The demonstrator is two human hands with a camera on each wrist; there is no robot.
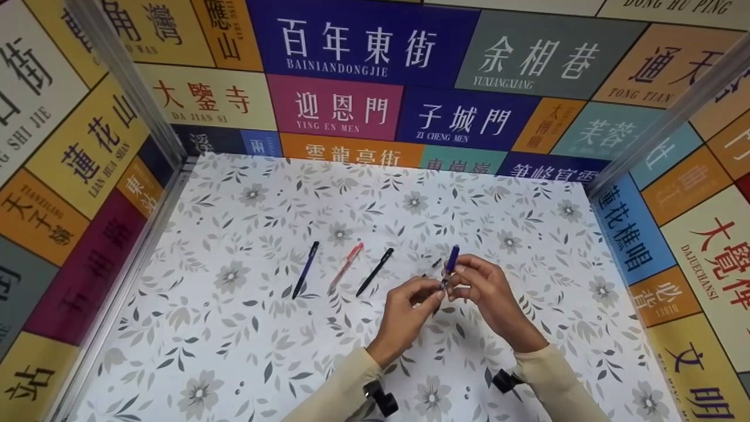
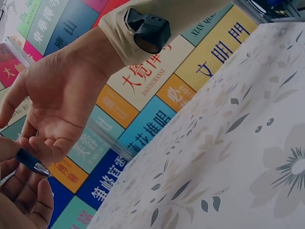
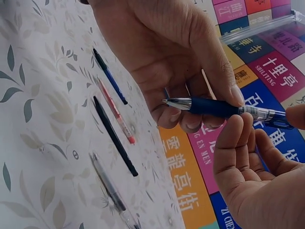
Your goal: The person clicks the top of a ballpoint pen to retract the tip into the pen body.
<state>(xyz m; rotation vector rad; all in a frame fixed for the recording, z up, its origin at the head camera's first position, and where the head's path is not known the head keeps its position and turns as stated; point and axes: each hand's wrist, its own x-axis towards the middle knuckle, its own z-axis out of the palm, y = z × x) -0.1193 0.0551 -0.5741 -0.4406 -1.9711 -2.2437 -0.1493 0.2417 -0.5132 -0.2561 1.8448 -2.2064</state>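
Observation:
Both hands hold one blue pen [image 1: 453,258] above the patterned tabletop. In the right wrist view, the pen [image 3: 212,107] lies nearly level, its silver tip pointing left and its blue clip end right. My left hand [image 1: 404,313] pinches it near the blue grip section, thumb on top. My right hand [image 1: 491,296] has its thumb and fingers around the clear barrel and clip end. Several pens lie to the left of the hands: a dark blue pen [image 1: 305,269], a red pen [image 1: 347,265], a black pen [image 1: 375,272], and a clear pen [image 3: 112,188] partly hidden by the hands in the head view.
The tabletop [image 1: 246,328] has a white cover with grey flowers and leaves. Colourful panels [image 1: 351,41] with large Chinese characters stand upright at the back and both sides, with clear corner strips [image 1: 137,94] between them. Each wrist carries a small black camera [image 1: 381,398].

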